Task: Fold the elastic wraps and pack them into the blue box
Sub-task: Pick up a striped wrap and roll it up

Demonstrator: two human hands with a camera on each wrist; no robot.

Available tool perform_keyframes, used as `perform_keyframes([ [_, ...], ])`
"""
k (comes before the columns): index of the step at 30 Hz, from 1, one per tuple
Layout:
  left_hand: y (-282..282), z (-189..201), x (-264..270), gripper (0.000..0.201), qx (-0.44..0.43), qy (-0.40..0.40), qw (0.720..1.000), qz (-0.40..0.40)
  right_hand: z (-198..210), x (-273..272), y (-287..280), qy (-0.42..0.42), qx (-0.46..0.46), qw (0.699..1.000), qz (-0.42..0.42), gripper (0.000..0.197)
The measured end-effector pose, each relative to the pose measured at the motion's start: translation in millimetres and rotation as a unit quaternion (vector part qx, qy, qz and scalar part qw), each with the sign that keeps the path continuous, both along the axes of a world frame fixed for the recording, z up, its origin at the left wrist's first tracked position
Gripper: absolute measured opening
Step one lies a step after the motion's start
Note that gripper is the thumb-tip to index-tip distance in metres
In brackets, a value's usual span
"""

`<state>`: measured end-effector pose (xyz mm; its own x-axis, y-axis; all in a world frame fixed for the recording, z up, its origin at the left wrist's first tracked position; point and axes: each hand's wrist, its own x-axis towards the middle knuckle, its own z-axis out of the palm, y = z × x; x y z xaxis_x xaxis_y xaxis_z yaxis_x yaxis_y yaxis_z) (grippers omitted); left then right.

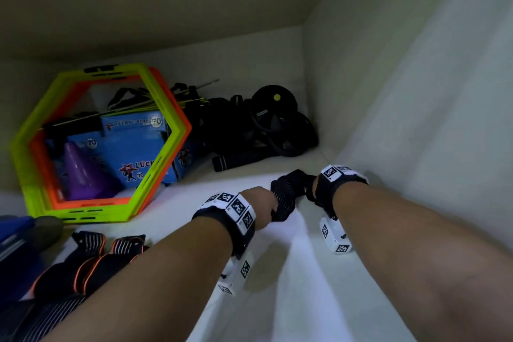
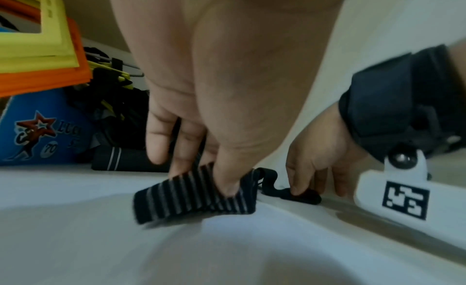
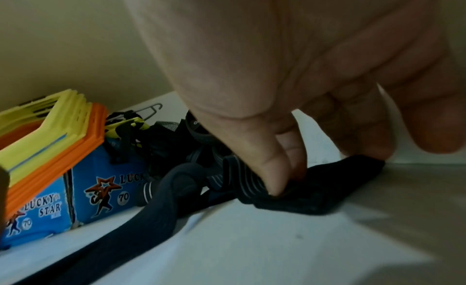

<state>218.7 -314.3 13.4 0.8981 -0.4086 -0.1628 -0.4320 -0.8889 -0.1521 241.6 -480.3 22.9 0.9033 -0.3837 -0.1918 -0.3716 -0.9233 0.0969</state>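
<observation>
Head view: your left hand [image 1: 262, 207] and right hand [image 1: 312, 189] pinch one striped elastic wrap [image 1: 283, 203] mid-fold on the shelf [image 1: 277, 272]; next, double it over, then carry it left to the blue box [image 1: 133, 147].

Probably sports-gear shelf: agility hexagons [image 1: 102, 144].

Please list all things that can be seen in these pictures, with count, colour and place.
striped wrap: one, black with grey stripes, on the white shelf, held at both ends
other wraps: at least two, black with orange edges, near left
blue boxes: at least two, blue, marked Lucky Star, back left
hexagon frames: several, yellow-green and orange, leaning before the boxes
cone: one, purple, seen through the frames
wheel roller: one, black, back corner
shelf: one, white
left hand: one, grip pinches the striped end
right hand: one, grip pinches the plain black end
</observation>
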Motion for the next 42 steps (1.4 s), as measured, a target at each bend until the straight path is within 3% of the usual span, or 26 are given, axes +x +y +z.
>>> perform_keyframes([
  [3,6.4,7.8,-2.2,0.043,-0.106,-0.032,0.994,-0.009,4.9,-5.5,-8.6,-0.020,0.046,0.997,0.054,0.037],
  [5,12.1,12.8,-1.9,0.048,-0.156,-0.056,0.986,-0.011,7.9,-9.6,-10.0,-0.030,0.035,0.998,0.050,0.044],
  [8,21.0,20.8,-2.8,0.048,-0.208,-0.081,0.975,-0.003,9.2,-12.9,-5.7,-0.071,0.055,0.993,0.083,0.042],
  [10,27.1,28.4,-4.1,0.047,-0.232,-0.088,0.969,0.021,10.7,-14.4,-7.3,-0.101,0.097,0.983,0.121,0.029],
  [13,37.9,42.4,-10.5,0.033,-0.292,-0.103,0.950,0.049,22.5,-12.5,-8.9,-0.136,0.089,0.978,0.129,0.009],
  [16,51.2,58.1,-19.3,0.033,-0.327,-0.095,0.939,0.055,10.8,36.3,-16.9,-0.164,0.162,0.964,0.129,0.023],
  [18,61.3,67.8,-25.8,0.050,-0.331,-0.087,0.939,0.031,20.5,35.0,-11.3,-0.195,0.228,0.942,0.152,0.023],
  [20,71.3,76.1,-32.6,0.053,-0.351,-0.101,0.931,0.017,46.6,-14.2,5.3,-0.212,0.301,0.914,0.172,0.021],
  [23,84.8,85.1,-41.0,0.040,-0.388,-0.151,0.909,0.009,63.2,-53.1,18.4,-0.285,0.360,0.871,0.174,0.012],
  [26,96.4,91.6,-48.4,0.023,-0.413,-0.195,0.890,-0.005,66.7,-75.1,28.0,-0.332,0.387,0.842,0.175,0.020],
  [29,108.4,91.1,-60.2,0.005,-0.459,-0.167,0.872,-0.024,66.2,-95.0,33.9,-0.337,0.450,0.808,0.176,0.023],
  [33,121.1,82.0,-75.2,0.011,-0.503,-0.131,0.853,-0.038,58.0,-116.7,46.3,-0.330,0.546,0.755,0.155,0.020],
  [36,123.0,77.7,-82.5,0.016,-0.484,-0.137,0.864,-0.036,49.7,-131.1,54.6,-0.298,0.620,0.712,0.140,0.041],
  [40,120.0,76.0,-96.1,0.021,-0.470,-0.128,0.872,-0.052,45.0,-151.1,70.7,-0.276,0.649,0.699,0.119,0.083],
  [42,117.2,77.1,-106.8,0.020,-0.472,-0.094,0.875,-0.049,41.3,-153.1,74.5,-0.301,0.660,0.682,0.091,0.076],
])
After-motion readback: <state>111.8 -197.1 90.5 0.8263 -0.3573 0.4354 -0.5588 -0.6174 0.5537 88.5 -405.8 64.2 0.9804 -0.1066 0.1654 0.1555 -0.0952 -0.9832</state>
